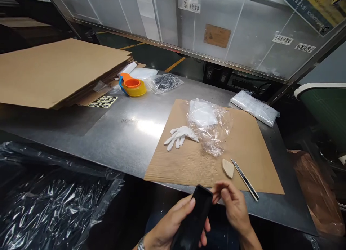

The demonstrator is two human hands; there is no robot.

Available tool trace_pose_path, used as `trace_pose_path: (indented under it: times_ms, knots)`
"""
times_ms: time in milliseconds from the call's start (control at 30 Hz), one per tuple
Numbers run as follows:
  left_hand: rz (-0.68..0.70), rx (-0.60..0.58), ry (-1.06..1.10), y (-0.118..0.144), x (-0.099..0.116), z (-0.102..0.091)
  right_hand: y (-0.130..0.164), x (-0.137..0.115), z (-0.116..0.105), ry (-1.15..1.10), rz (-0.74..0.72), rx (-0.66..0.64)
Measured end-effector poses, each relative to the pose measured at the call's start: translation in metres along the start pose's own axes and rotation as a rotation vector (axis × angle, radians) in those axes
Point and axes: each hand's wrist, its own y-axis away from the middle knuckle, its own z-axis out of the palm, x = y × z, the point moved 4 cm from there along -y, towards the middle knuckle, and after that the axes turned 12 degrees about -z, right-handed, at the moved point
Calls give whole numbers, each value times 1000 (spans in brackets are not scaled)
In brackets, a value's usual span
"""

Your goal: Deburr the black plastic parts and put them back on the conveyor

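Observation:
My left hand [178, 221] is wrapped round a long black plastic tray-like piece [193, 217], tilted, its raised end rim toward the table. Beside that rim is my right hand [232, 206], its fingers loosely curled and the thumb apart, with nothing visible between them; the fingertips are at or near the rim, and contact cannot be made out. Just beyond on the cardboard sheet [189, 167] lie a tan wedge-shaped pad [227, 168] and a slim utility knife [245, 180]. A white glove [181, 137] lies farther left, next to a clear plastic bag [216, 134] with white material inside.
A stack of cardboard [59, 73] covers the table's left end. Near it are a sticker sheet [103, 101], an orange-and-yellow tape dispenser [133, 86] and a bag with dark contents [166, 83]. A plastic packet [255, 107] lies at back right. Black plastic sheeting [54, 203] is at lower left.

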Motion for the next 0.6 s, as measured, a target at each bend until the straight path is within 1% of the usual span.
trace_pose_path:
  times_ms: [33, 67, 100, 133, 200, 300, 367, 400, 467, 533, 600]
  knots:
    - [-25, -5, 97, -3, -1, 0, -4, 7, -14, 214, -31, 56]
    - [-26, -14, 185, -5, 0, 1, -7, 15, -30, 480, -43, 128]
    - [-19, -31, 265, -6, 2, 1, -11, 24, -44, 628, -30, 181]
    - [0, -50, 340, -6, 5, 2, -14, 33, -56, 719, -18, 204]
    - [54, -54, 470, -6, 12, 0, -20, 51, -74, 804, -9, 182]
    - [101, 4, 561, -7, 17, -5, -21, 68, -85, 860, -1, 115]
    - [126, 48, 577, -7, 18, -9, -16, 69, -87, 881, 29, 119]
    - [142, 72, 581, -8, 19, -10, -12, 65, -86, 887, 47, 131]
    - [187, 136, 589, -7, 20, -13, -2, 50, -79, 876, 79, 140]
    - [249, 212, 597, -6, 22, -15, 9, 28, -62, 754, 104, 82]
    - [303, 273, 599, -4, 25, -17, 20, 3, -34, 440, 128, -79]
